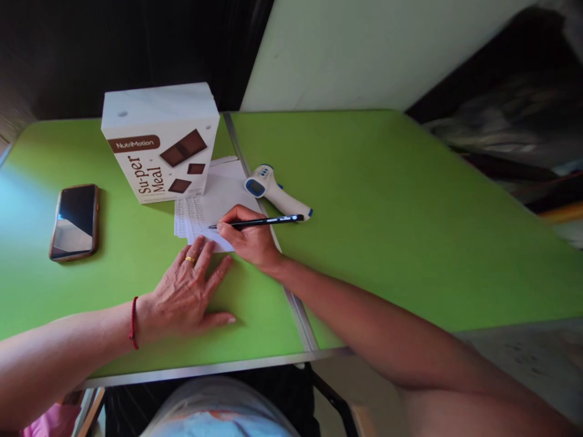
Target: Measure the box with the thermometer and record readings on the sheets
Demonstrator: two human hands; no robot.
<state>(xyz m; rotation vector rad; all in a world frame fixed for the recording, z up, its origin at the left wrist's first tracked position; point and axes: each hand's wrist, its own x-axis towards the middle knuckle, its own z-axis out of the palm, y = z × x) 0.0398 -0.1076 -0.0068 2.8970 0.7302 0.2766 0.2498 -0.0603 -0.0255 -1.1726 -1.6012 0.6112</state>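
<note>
My right hand (250, 240) is closed around a black pen (268, 222), its tip at the surface of a white sheet of paper (223, 188). Rows of small handwriting or print, too small to read, run down the paper's left part. My left hand (191, 288) lies flat with fingers spread, its fingertips at the sheet's lower edge. Just behind the writing stands a white NutriMotion Su-per Meal box (159, 145), upright and close to the paper's left side. A white and blue infrared thermometer (277, 191) rests right of the paper, beyond the pen.
A smartphone (75, 221) in a brown case lies at the left of the green folding table (387, 212). A metal seam (298, 315) crosses the tabletop. Behind it are a dark panel and a pale wall (328, 54). Blurred items sit past the right edge.
</note>
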